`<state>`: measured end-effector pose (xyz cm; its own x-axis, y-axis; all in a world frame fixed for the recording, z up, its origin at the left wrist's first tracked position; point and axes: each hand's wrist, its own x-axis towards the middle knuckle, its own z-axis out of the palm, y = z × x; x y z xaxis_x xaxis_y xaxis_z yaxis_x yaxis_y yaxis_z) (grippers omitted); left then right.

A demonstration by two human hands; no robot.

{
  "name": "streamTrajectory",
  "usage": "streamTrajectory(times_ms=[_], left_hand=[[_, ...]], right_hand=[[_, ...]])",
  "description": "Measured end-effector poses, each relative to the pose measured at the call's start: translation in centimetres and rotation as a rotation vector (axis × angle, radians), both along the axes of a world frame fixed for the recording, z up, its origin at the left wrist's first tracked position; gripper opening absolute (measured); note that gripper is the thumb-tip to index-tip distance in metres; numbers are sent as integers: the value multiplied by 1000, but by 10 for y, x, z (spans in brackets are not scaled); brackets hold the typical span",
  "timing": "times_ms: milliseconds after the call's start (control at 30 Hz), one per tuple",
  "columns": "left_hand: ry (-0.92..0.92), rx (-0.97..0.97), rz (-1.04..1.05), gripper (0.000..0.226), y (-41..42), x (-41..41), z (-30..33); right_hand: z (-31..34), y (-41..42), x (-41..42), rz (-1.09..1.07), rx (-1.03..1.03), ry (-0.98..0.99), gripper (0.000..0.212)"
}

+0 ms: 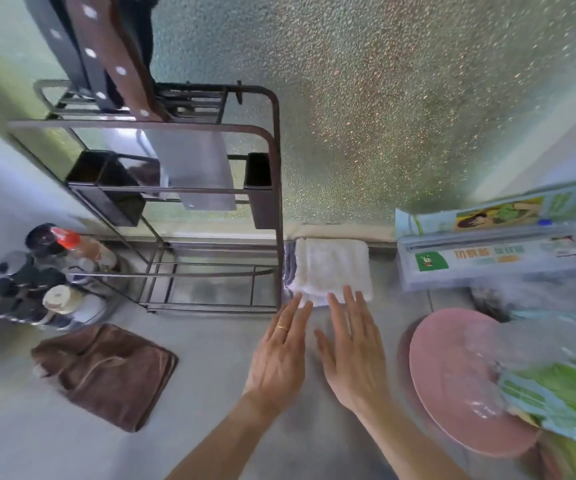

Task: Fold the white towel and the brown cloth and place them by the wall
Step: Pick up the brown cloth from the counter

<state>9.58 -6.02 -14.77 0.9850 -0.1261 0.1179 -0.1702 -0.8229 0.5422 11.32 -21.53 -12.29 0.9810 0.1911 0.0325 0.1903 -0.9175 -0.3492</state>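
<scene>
Against the wall (pixel 400 98), our folded white towel (pixel 333 268) lies square, no clear long axis. Our left hand (pixel 279 355) and right hand (pixel 352 355) hover flat, grip spread, fingertips at its near edge. The brown cloth (pixel 106 372) lies crumpled on the worktop (pixel 210 393), pointing diagonally.

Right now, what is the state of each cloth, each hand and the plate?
white towel: folded, lying by the wall.
brown cloth: loosely folded, lying away from the wall.
left hand: open, fingertips at towel edge.
right hand: open, fingertips at towel edge.
pink plate: partly covered by plastic.
</scene>
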Motion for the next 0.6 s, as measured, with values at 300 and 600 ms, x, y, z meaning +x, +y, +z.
streamTrajectory(times_ms=[300, 600], left_hand=[[113, 103, 377, 36, 167, -119, 35], [192, 162, 555, 37, 316, -160, 12]], right_hand=[[-2, 156, -105, 108, 131, 188, 58], [-8, 303, -111, 262, 199, 230, 54]])
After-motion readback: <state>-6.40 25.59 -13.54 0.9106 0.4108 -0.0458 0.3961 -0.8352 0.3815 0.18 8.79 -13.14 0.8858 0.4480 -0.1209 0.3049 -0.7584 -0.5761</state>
